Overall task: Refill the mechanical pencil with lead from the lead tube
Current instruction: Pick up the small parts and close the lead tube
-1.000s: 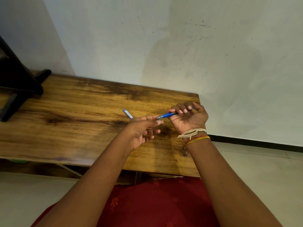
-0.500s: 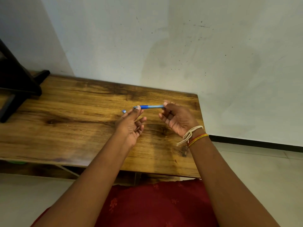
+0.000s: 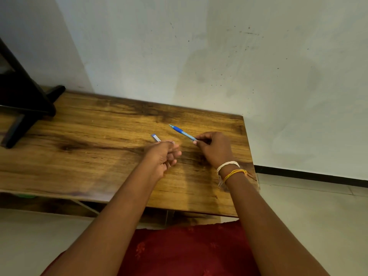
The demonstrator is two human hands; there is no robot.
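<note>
From the head camera we see our right hand (image 3: 215,149) pinching the blue mechanical pencil (image 3: 182,132) at its near end, fingers closed around the barrel, so the rest of the pencil juts out past the fingertips, up and to the left over the wooden table (image 3: 95,156). Our left hand (image 3: 162,156) hovers just beside it with fingers loosely curled; we cannot tell whether they grip anything. The small lead tube (image 3: 156,137) lies on the table just beyond the left fingertips, possibly touching them, apart from the pencil.
</note>
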